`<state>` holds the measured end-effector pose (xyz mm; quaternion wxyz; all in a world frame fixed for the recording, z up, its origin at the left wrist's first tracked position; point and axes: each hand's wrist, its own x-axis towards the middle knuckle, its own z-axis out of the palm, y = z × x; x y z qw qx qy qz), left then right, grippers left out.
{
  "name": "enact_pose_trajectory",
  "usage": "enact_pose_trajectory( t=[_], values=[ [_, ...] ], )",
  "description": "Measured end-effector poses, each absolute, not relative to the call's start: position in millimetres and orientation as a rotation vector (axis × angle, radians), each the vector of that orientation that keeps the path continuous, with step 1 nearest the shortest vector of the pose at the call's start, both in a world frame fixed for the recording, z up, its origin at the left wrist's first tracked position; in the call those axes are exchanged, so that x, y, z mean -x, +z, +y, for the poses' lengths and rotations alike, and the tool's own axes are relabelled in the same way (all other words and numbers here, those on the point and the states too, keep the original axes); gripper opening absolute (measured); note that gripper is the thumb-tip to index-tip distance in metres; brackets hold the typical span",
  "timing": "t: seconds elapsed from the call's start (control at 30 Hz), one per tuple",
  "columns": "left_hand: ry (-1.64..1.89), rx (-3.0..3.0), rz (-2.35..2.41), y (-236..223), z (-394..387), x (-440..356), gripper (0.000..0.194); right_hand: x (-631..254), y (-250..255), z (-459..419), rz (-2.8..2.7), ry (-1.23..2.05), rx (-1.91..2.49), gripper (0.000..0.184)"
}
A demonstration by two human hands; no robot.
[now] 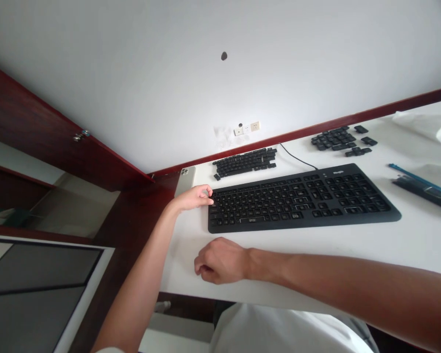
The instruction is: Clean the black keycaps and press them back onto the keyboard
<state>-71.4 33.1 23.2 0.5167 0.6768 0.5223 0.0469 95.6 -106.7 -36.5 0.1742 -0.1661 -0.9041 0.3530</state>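
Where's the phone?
In the head view, the phone lies at the far left corner of the white desk, just past the left hand and to the left of the black keyboard.

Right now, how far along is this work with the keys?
Done: keycaps lie loose in two groups, the other further along the desk. In hand: the left hand touches the keyboard at its left end; the right hand rests curled nearby. Left: the loose groups remain off the keyboard, which shows full-looking rows.
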Motion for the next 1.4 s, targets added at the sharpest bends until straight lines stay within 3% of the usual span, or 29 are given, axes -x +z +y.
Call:
enact_pose_trajectory(
  t=[0.3,1.13,1.4],
  values=[
    [0.04,-1.747,1.31,43,38,71,0.038,-96,-36,-106,-2.576,0.975,0.465,0.023],
    [0.302,-1.688,1.304,10,34,81,0.037,-96,-38,-105,-2.586,0.987,0.435,0.022],
    [0.234,-1.558,1.371,12,38,81,0.051,-96,-35,-105,-2.588,1.015,0.444,0.022]
  ],
)
